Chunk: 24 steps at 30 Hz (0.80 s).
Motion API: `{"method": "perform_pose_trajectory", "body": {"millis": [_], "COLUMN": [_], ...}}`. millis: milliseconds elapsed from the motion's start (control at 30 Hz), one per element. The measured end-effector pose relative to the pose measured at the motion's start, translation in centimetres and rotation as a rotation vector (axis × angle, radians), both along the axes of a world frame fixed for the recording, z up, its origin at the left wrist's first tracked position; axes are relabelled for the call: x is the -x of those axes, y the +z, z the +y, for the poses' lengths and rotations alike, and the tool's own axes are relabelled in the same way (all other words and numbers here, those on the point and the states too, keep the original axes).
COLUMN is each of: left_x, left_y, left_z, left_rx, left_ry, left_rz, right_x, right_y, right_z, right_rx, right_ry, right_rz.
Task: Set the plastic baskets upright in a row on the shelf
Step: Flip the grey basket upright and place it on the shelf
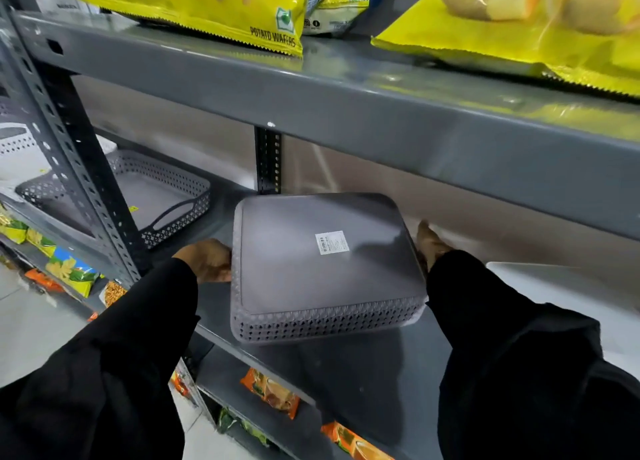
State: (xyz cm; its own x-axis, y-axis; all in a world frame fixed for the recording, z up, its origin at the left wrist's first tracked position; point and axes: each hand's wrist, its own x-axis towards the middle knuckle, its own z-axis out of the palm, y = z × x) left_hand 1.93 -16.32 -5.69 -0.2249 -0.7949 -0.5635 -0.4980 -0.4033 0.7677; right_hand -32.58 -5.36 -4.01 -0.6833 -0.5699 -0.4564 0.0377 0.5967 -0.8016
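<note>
A grey perforated plastic basket (pixel 311 262) is upside down over the middle grey shelf (pixel 374 359), its flat bottom with a white label facing up and its near edge lifted. My left hand (pixel 207 260) grips its left side; my right hand (pixel 431 243) holds its right side, mostly hidden behind the basket and my black sleeve. A second grey basket (pixel 166 196) stands upright at the left end of the same shelf, open side up, partly behind the shelf post.
A perforated steel post (pixel 86 169) rises at the left and another (pixel 267 158) at the back. Yellow potato wafer bags (pixel 207 6) lie on the shelf above. A white basket (pixel 17 141) sits far left. Snack packets (pixel 270 390) fill the lower shelves. A white surface (pixel 554 286) lies at right.
</note>
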Motion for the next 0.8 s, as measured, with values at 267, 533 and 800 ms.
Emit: {"method": "perform_pose_trajectory", "body": {"millis": [267, 533, 800], "left_x": [0.0, -1.6, -3.6], "left_y": [4.8, 6.5, 3.3], "left_z": [-2.6, -3.7, -3.0], "left_rx": [0.263, 0.249, 0.218], "left_ry": [0.145, 0.136, 0.121], "left_rz": [0.374, 0.439, 0.323], "right_x": [1.5, -1.7, -4.8], "right_y": [-0.2, 3.6, 2.7], "right_z": [0.9, 4.9, 7.2], "right_rx": [0.399, 0.416, 0.172], "right_ry": [-0.149, -0.034, 0.06], "right_rz": [-0.145, -0.117, -0.04]}}
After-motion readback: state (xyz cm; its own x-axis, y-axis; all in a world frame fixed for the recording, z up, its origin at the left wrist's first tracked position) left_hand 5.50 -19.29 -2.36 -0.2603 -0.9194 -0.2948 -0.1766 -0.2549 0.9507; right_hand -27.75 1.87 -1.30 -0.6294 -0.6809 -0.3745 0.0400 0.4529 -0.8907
